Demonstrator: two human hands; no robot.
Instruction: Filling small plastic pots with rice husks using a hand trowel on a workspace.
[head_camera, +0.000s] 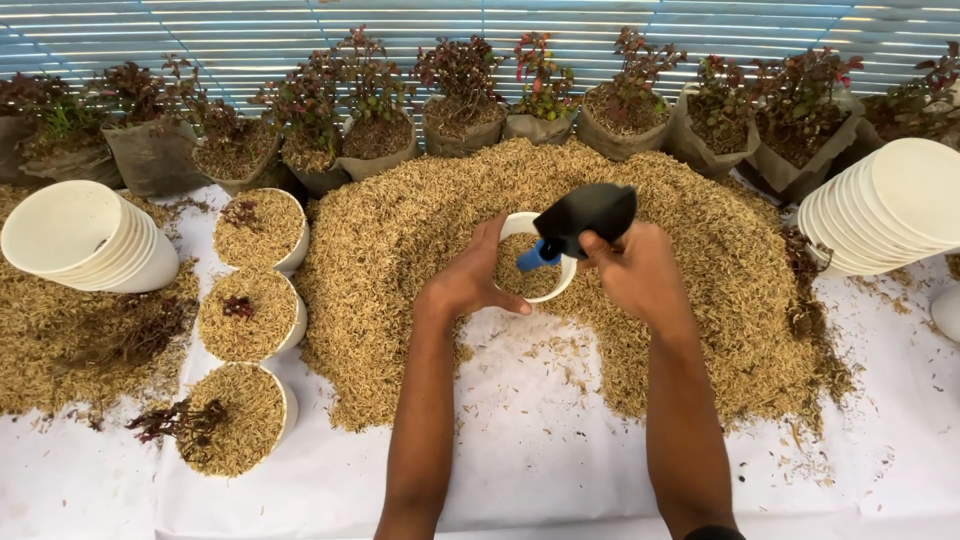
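Centre frame: left hand, fingers clamped on rim of white pot part-filled with husk. Right hand, fingers closed round black spray bottle, blue nozzle over pot.

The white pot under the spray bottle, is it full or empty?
Partly filled: husk shows inside the white pot, below its rim, steadied by the left hand.

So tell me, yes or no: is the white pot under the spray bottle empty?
No: the white pot under the spray bottle already holds husk.
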